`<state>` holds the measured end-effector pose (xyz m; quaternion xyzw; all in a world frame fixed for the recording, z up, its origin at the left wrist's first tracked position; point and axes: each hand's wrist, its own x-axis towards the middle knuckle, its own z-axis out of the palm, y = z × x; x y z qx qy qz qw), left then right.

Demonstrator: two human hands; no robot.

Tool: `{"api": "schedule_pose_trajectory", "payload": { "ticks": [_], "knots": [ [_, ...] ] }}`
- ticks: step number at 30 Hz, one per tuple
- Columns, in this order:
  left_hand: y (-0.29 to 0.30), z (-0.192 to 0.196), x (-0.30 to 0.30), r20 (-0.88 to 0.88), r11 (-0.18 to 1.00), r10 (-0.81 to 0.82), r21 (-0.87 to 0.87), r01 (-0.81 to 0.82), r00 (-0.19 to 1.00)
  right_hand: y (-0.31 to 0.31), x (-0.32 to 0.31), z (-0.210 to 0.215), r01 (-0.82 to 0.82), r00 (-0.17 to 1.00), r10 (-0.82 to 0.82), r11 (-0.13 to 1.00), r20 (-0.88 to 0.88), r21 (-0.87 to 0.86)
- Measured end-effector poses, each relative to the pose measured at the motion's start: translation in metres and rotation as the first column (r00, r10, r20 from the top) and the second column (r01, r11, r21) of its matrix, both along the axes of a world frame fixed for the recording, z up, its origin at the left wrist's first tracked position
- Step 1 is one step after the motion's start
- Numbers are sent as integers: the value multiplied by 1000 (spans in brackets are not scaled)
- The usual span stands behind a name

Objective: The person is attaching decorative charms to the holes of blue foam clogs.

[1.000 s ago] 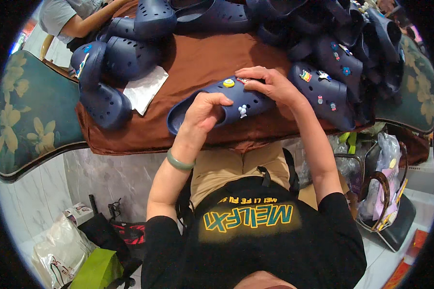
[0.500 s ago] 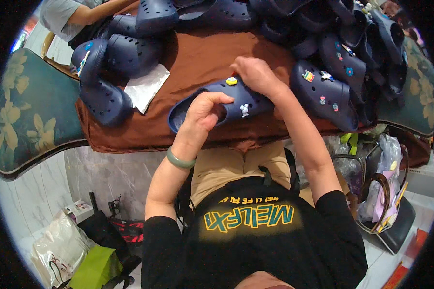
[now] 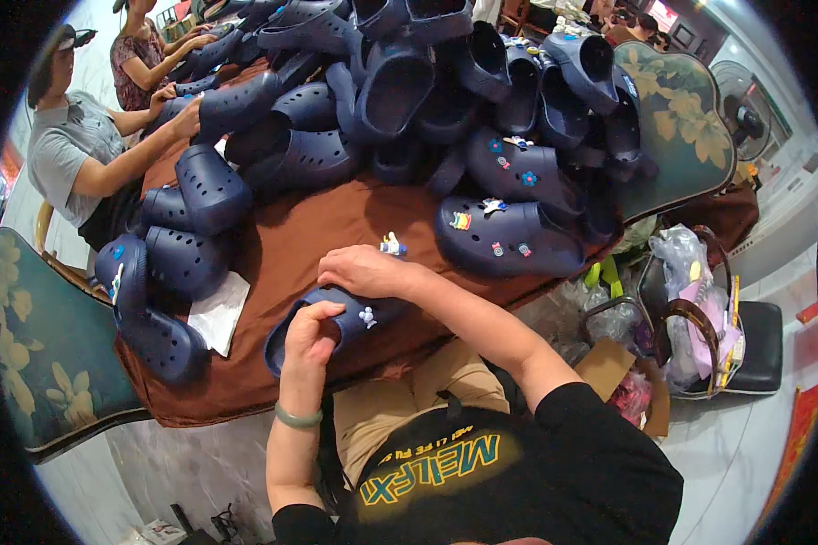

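Note:
A navy blue clog (image 3: 347, 322) lies on the brown tablecloth (image 3: 309, 241) near the table's front edge. My left hand (image 3: 307, 338) grips its heel end, with fingers inside the opening. My right hand (image 3: 365, 271) rests on top of the toe part, covering most of it. A small white charm (image 3: 367, 316) is fixed on the clog's upper. Just beyond my right hand a little white and yellow charm (image 3: 392, 244) stands loose on the cloth.
A big heap of navy clogs (image 3: 400, 91) fills the far half of the table; one decorated clog (image 3: 504, 238) lies to the right. White paper (image 3: 216, 311) lies at the left. Two people (image 3: 82, 154) work at the far left. Bags and a chair (image 3: 700, 318) stand at the right.
The view has tilted up, showing the heap and the co-workers. The clog has moved nearer the table edge, and my right hand now covers its top.

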<state>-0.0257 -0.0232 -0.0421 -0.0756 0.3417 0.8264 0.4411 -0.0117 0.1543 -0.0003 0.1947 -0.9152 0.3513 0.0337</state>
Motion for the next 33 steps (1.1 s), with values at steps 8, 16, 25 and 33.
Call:
{"api": "schedule_pose_trajectory", "payload": {
  "ticks": [8, 16, 25, 33],
  "knots": [
    [10, 28, 24, -418, 993, 65, -66, -102, 906, -4, -20, -25, 325, 945, -325, 945, -16, -34],
    [9, 3, 4, -407, 952, 70, -245, -183, 911, 15, 17, -10, 402, 915, -157, 304, 371, -864],
    [18, 9, -12, -405, 986, 82, -99, -133, 911, 37, 100, -18, 590, 804, 59, -202, 592, -782],
    [14, 28, 2, -424, 977, 122, -110, -185, 897, 19, 106, -19, 565, 824, 178, -327, 538, -757]
  ]
}}
